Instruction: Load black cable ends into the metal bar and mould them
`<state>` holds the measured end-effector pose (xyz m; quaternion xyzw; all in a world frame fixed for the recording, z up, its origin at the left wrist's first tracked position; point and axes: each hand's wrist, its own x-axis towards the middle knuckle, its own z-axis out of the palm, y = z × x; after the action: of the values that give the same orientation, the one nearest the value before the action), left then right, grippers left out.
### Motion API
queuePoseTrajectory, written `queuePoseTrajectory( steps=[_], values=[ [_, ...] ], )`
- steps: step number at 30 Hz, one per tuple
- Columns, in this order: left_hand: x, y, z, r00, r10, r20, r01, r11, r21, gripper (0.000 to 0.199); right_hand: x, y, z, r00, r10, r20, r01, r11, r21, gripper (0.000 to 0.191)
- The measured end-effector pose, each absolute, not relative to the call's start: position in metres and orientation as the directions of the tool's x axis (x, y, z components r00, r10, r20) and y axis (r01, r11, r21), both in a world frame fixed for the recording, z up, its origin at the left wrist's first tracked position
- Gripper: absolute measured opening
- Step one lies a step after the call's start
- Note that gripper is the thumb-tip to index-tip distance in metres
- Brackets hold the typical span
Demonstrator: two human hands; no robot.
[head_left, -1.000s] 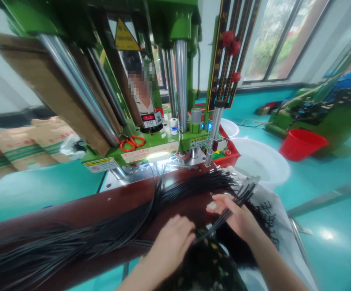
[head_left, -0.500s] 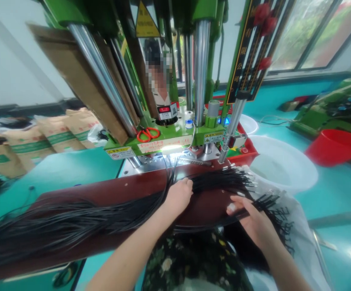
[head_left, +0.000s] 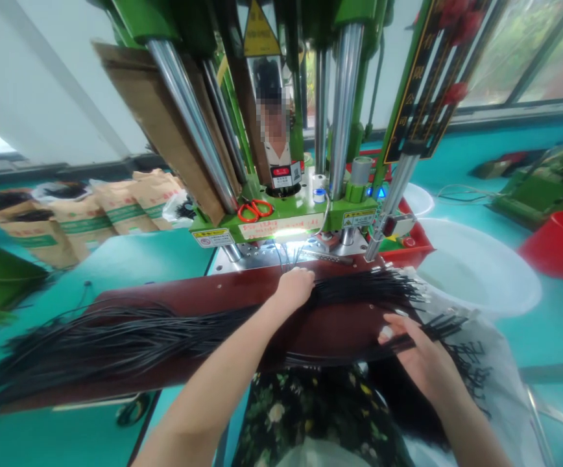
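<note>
Black cables (head_left: 165, 331) lie in a long bundle across the dark red board (head_left: 330, 331). My left hand (head_left: 297, 287) is closed at the board's back edge, by the lit plate of the green machine (head_left: 281, 224); thin black cables run from it toward that plate. More cables with pale tips (head_left: 383, 285) lie just right of it. My right hand (head_left: 415, 347), nearer to me, has its fingers curled round a group of black cables (head_left: 444, 324) whose ends stick out to the right.
Red-handled scissors (head_left: 255, 209) rest on the machine. A white basin (head_left: 476, 266) and a red bucket (head_left: 558, 243) stand at the right. Paper sacks (head_left: 84, 217) stand at the back left. White sheeting (head_left: 490, 350) hangs beside my right hand.
The view has swung left, so the scene sits further right. My left hand has moved slightly toward the machine. My right hand keeps hold of its cables.
</note>
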<state>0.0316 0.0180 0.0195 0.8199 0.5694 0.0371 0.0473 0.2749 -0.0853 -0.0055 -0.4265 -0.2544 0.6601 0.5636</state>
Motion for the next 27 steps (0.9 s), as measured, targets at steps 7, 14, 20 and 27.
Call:
queuePoseTrajectory(
  steps=[7,14,20,27],
  values=[
    [0.042,-0.039,0.041,0.459,0.836,0.301,0.742,-0.547,0.387,0.024,0.275,-0.078,-0.004,-0.060,0.946,-0.318,-0.531,-0.300,-0.793,0.025],
    [0.049,-0.107,0.010,0.632,0.703,0.326,0.615,-0.711,0.340,0.023,0.261,-0.069,0.012,-0.011,0.961,-0.276,-0.523,-0.241,-0.818,0.030],
    [0.030,-0.132,0.016,0.647,0.751,0.129,0.670,-0.641,0.374,0.012,0.256,-0.080,0.024,0.101,0.968,-0.229,-0.495,-0.151,-0.856,0.025],
    [-0.002,-0.168,0.032,0.699,0.658,-0.279,0.688,-0.514,0.513,0.019,0.226,-0.104,0.026,-0.496,0.850,-0.179,-0.346,-0.383,-0.857,0.022]
  ],
)
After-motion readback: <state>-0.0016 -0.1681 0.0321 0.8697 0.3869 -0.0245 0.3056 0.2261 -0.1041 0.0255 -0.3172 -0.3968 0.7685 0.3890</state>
